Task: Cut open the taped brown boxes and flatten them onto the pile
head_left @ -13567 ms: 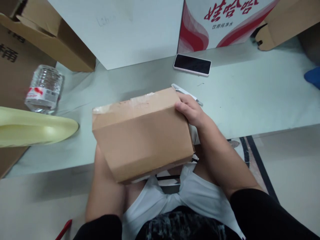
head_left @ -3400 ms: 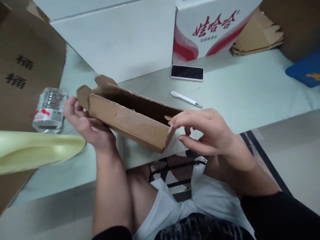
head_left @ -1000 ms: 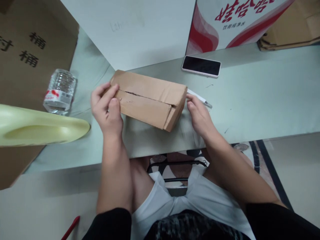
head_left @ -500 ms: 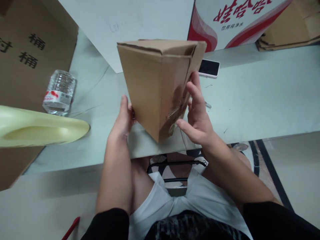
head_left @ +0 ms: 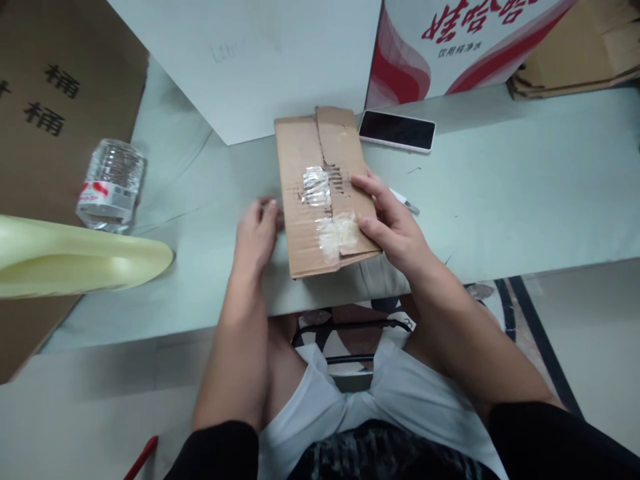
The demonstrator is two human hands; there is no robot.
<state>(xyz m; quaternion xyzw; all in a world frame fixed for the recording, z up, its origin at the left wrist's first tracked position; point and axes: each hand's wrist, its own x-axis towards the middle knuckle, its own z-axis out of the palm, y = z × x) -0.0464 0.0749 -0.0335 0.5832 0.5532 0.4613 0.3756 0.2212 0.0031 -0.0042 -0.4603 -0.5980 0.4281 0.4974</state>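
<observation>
Taped box at 12 o'clock over tbl; R hand part-spread, holding its 4 o'clock edge, prob. to steady it; L hand curled near 8 o'clock edge, grip can't tell.

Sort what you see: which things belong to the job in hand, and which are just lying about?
Job in hand:
taped cardboard box, right hand on it
left hand beside it, contact unclear

Apparently just lying about:
phone
white pen-like tool
clear bottle
pale yellow object
red-printed carton
</observation>
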